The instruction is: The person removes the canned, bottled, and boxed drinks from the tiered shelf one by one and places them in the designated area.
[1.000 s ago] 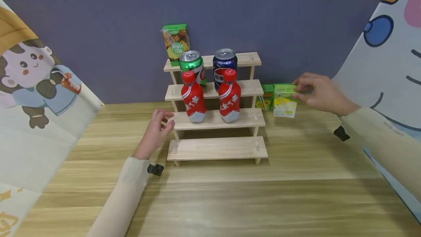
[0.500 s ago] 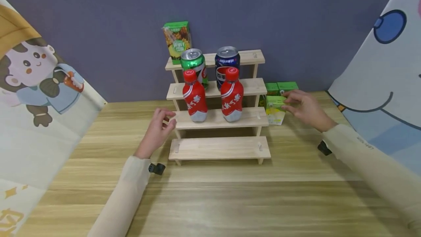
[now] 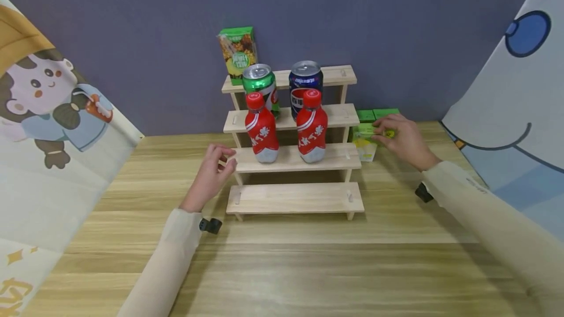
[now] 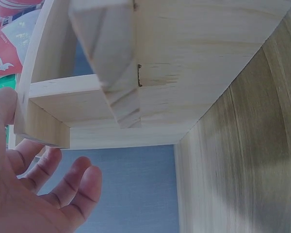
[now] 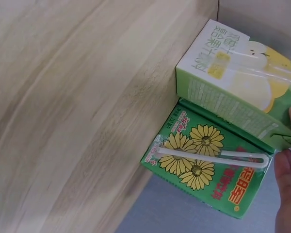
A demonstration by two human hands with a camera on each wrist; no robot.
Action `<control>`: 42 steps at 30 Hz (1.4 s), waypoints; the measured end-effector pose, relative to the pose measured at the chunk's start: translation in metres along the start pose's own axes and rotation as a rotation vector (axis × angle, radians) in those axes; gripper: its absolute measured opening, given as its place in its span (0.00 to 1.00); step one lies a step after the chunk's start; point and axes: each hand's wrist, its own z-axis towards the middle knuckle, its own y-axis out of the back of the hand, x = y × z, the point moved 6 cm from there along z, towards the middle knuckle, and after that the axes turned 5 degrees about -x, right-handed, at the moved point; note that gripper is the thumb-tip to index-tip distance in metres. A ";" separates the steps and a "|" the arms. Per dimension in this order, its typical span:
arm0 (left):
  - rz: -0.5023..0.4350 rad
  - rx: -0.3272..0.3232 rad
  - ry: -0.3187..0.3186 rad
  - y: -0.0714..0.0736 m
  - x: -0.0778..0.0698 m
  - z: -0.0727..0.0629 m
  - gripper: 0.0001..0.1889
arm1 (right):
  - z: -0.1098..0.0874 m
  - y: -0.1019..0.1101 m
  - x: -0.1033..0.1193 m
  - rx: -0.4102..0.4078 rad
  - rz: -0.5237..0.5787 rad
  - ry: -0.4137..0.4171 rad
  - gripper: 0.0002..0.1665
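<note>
My right hand (image 3: 405, 141) pinches the top of a light green juice carton (image 3: 364, 149), upright beside the right end of a tiered wooden stand (image 3: 295, 199). In the right wrist view, this carton (image 5: 233, 63) has yellow fruit printed on it. It stands against a dark green drink carton (image 5: 208, 165) with yellow flowers and a wrapped straw. At the left end of the stand's second step from the bottom, my left hand (image 3: 211, 175) holds the board's end. The left wrist view shows the thumb at the board (image 4: 43, 124) and the fingers curled below it.
Two red bottles (image 3: 262, 133) stand on the second step from the bottom. Behind them are a green can (image 3: 259, 79) and a blue can (image 3: 305, 79). A pineapple drink carton (image 3: 238, 57) stands on the top step. Dark green cartons (image 3: 386, 111) stand by the back wall.
My right hand has moved left with the light green carton, bringing it close to the stand's right end. My left hand stays at the board's end. The head view has shifted slightly.
</note>
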 end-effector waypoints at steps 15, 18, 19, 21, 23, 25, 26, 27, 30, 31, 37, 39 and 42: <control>-0.007 -0.004 -0.009 0.003 -0.004 0.000 0.11 | 0.008 0.000 0.000 0.045 -0.009 -0.071 0.09; 0.000 -0.003 -0.007 0.003 -0.004 -0.001 0.11 | 0.011 0.004 0.002 0.043 -0.028 -0.057 0.15; 0.001 -0.003 -0.006 0.003 -0.004 -0.001 0.11 | 0.013 0.007 0.003 0.036 -0.035 -0.049 0.17; 0.004 -0.003 -0.007 0.004 -0.004 -0.001 0.11 | 0.016 0.012 0.005 0.022 -0.039 -0.042 0.18; 0.006 -0.002 -0.004 0.004 -0.004 -0.002 0.11 | 0.020 0.019 0.009 0.012 -0.043 -0.026 0.17; 0.008 0.000 -0.004 0.004 -0.003 -0.002 0.11 | 0.025 0.025 0.014 0.011 -0.040 -0.016 0.17; 0.009 0.001 -0.004 0.004 -0.003 -0.002 0.11 | 0.028 0.029 0.018 0.016 -0.041 -0.017 0.17; 0.011 0.002 -0.004 0.004 -0.003 -0.002 0.11 | 0.032 0.032 0.022 0.018 -0.043 -0.009 0.17; 0.012 0.005 0.000 0.004 -0.002 -0.002 0.11 | 0.050 0.043 0.040 0.013 -0.040 0.025 0.17; 0.011 0.005 0.002 0.004 -0.002 -0.002 0.12 | 0.058 0.047 0.047 0.006 -0.039 0.039 0.16; 0.015 0.007 -0.004 0.003 -0.001 -0.001 0.12 | 0.108 0.066 0.095 -0.052 -0.027 0.140 0.15; 0.018 0.007 -0.010 0.002 0.000 -0.001 0.11 | 0.120 0.068 0.108 -0.050 -0.026 0.152 0.15; 0.017 0.003 -0.019 0.001 -0.001 -0.001 0.11 | 0.132 0.068 0.124 -0.043 -0.027 0.172 0.15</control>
